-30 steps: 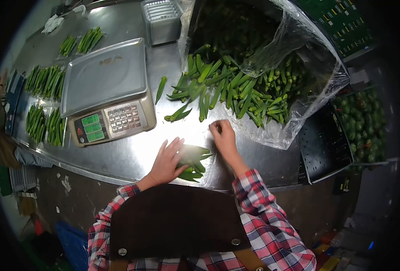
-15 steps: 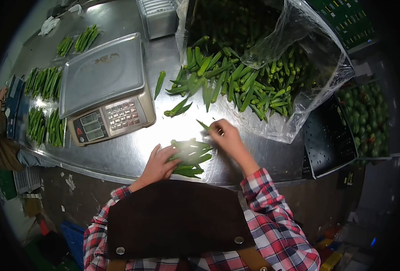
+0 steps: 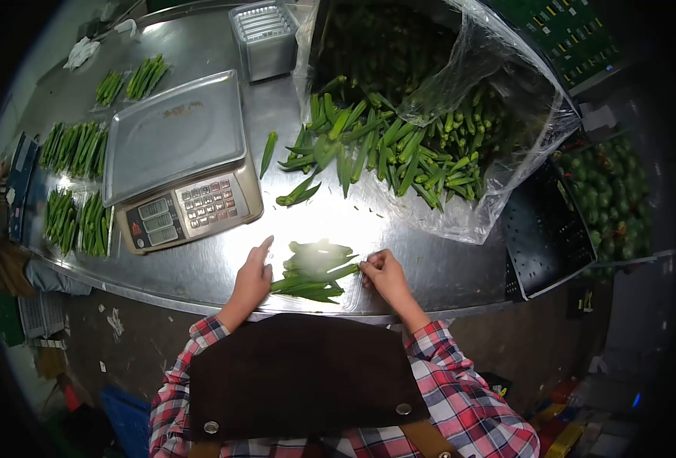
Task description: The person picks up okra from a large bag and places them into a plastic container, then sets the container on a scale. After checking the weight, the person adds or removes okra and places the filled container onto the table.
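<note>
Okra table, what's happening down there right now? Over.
Right hand at a pod's end, on the small okra pile. Left hand open beside it. Nothing visible between hands but okra; glare washes out part.

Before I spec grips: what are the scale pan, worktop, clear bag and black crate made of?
Scale pan: metal, likely stainless, satin; soft grey sheen.
Worktop: metal, shiny; bright glare.
Clear bag: thin plastic film, glossy; see-through, crinkled highlights.
Black crate: probably rigid plastic, semi-gloss; perforated wall. Painted metal not ruled out.
</note>
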### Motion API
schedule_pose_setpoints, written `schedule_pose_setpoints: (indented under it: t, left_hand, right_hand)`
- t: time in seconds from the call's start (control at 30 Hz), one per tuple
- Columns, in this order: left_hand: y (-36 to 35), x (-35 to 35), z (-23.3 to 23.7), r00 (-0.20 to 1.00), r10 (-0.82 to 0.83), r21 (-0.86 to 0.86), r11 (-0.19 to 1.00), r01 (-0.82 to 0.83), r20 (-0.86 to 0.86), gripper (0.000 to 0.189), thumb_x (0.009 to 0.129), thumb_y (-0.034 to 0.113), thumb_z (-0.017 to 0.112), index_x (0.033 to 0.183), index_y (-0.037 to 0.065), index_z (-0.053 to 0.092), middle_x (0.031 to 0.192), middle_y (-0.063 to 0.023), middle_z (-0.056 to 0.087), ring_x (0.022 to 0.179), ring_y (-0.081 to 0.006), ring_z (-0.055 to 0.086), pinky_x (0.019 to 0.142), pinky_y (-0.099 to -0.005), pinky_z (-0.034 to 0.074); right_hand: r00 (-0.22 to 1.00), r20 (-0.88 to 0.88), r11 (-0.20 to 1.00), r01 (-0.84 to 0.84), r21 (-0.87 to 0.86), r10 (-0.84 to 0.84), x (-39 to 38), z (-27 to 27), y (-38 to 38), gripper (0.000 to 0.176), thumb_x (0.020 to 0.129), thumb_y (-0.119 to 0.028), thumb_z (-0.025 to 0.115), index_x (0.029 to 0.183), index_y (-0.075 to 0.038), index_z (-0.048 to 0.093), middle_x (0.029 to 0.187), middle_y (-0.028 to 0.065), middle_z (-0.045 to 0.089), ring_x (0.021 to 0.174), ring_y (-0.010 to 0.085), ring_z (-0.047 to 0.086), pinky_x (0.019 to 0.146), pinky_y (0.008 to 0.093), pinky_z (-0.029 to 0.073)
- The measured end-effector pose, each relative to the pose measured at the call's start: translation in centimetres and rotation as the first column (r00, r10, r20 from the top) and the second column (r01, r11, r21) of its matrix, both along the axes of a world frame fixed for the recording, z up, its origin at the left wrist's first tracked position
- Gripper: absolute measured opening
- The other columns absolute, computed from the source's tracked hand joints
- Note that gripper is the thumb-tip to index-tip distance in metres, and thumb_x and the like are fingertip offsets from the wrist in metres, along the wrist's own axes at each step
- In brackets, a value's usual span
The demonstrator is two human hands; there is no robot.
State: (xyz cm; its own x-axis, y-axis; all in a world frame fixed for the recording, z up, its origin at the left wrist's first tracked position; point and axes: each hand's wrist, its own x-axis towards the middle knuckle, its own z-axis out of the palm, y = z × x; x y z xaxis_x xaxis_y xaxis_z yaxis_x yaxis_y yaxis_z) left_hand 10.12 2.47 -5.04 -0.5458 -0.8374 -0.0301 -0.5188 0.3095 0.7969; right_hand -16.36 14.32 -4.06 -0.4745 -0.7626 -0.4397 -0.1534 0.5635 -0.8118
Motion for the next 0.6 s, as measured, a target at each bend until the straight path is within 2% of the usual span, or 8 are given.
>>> schedule_pose_setpoints:
  t: [0.1, 0.2, 0.23, 0.33, 0.4, 0.47, 0.5, 0.6]
  left_hand:
    - [0.0, 0.0, 0.6, 0.999, 0.017, 0.09, 0.996, -0.012, -0.049, 0.053, 0.078, -0.002, 0.049, 0.129, 0.011, 0.04, 0.091, -0.0149, 0.049, 0.07, -0.0229, 0.052, 0.067, -0.031, 0.045]
    - [0.3, 0.7, 0.3, 0.989, 0.039, 0.125, 0.992, -0.021, -0.144, 0.051, 0.078, -0.001, 0.051, 0.128, 0.009, 0.041, 0.094, -0.0121, 0.051, 0.07, -0.0182, 0.051, 0.066, -0.0281, 0.045]
    - [0.2, 0.9, 0.7, 0.979, 0.065, 0.155, 0.987, -0.034, -0.195, 0.051, 0.079, 0.0, 0.051, 0.128, 0.008, 0.041, 0.096, -0.011, 0.051, 0.07, -0.016, 0.051, 0.067, -0.0268, 0.045]
    - [-1.1, 1.7, 2.8, 0.903, 0.213, 0.291, 0.951, -0.104, -0.372, 0.048, 0.082, 0.002, 0.052, 0.129, 0.006, 0.04, 0.102, -0.0083, 0.052, 0.073, -0.0105, 0.05, 0.068, -0.0237, 0.044]
    - [-2.6, 2.7, 5.4, 0.824, 0.285, 0.37, 0.924, -0.099, -0.49, 0.046, 0.086, 0.004, 0.049, 0.13, 0.003, 0.037, 0.11, -0.0076, 0.05, 0.08, -0.0074, 0.05, 0.072, -0.0207, 0.044]
    - [-4.5, 4.0, 7.5, 0.691, 0.324, 0.363, 0.927, -0.094, -0.646, 0.045, 0.089, 0.006, 0.047, 0.132, 0.004, 0.034, 0.114, -0.008, 0.049, 0.088, -0.0083, 0.051, 0.072, -0.0203, 0.044]
    - [-5.3, 4.9, 8.5, 0.689, 0.331, 0.315, 0.936, -0.156, -0.645, 0.042, 0.092, 0.009, 0.043, 0.132, 0.004, 0.033, 0.118, -0.009, 0.048, 0.092, -0.0101, 0.05, 0.073, -0.0215, 0.045]
    - [-6.5, 7.8, 9.7, 0.522, 0.463, 0.32, 0.883, -0.344, -0.717, 0.038, 0.094, 0.012, 0.04, 0.13, 0.002, 0.035, 0.118, -0.0102, 0.049, 0.092, -0.0123, 0.05, 0.073, -0.0239, 0.047]
  right_hand:
    - [0.996, 0.01, 0.992, -0.089, 0.094, 0.088, 0.2, -0.5, 1.1, 0.027, 0.08, -0.017, 0.061, 0.095, 0.003, 0.051, 0.071, 0.0105, 0.059, 0.057, 0.015, 0.058, 0.053, 0.0284, 0.047]
    - [0.91, -0.25, 0.944, -0.318, 0.088, 0.33, 0.8, -0.7, 1.2, 0.024, 0.082, -0.013, 0.059, 0.096, 0.002, 0.047, 0.073, 0.0113, 0.059, 0.059, 0.0159, 0.059, 0.052, 0.0272, 0.047]
    - [0.966, 0.255, 0.999, -0.038, -0.012, 0.039, 1.7, 1.5, 0.4, 0.014, 0.084, -0.009, 0.055, 0.092, 0.001, 0.049, 0.076, 0.0129, 0.06, 0.061, 0.0171, 0.06, 0.051, 0.0256, 0.048]
    - [0.93, 0.361, 0.996, -0.037, -0.084, 0.065, 1.1, 5.0, -1.8, 0.01, 0.086, -0.007, 0.051, 0.092, 0.001, 0.049, 0.079, 0.0136, 0.061, 0.061, 0.017, 0.06, 0.048, 0.0239, 0.049]
    - [0.94, 0.328, 0.988, -0.053, -0.144, 0.098, 1.7, 7.7, -4.3, 0.014, 0.087, -0.011, 0.052, 0.092, 0.001, 0.049, 0.082, 0.0144, 0.062, 0.06, 0.0171, 0.06, 0.047, 0.0248, 0.049]
    - [0.943, 0.3, 0.974, -0.082, -0.211, 0.144, 2.5, 9.6, -7.3, 0.016, 0.088, -0.013, 0.051, 0.093, 0.002, 0.048, 0.083, 0.0146, 0.063, 0.06, 0.0177, 0.062, 0.048, 0.0257, 0.05]
    - [0.937, 0.323, 0.966, -0.05, -0.255, 0.134, 3.4, 10.4, -9.0, 0.016, 0.089, -0.014, 0.051, 0.091, 0.002, 0.048, 0.082, 0.0151, 0.064, 0.058, 0.0177, 0.062, 0.048, 0.0259, 0.051]
    - [0.916, 0.369, 0.937, -0.023, -0.349, 0.16, 5.8, 11.1, -14.6, 0.015, 0.088, -0.012, 0.051, 0.088, 0.002, 0.048, 0.08, 0.0148, 0.062, 0.058, 0.0183, 0.062, 0.051, 0.0271, 0.053]
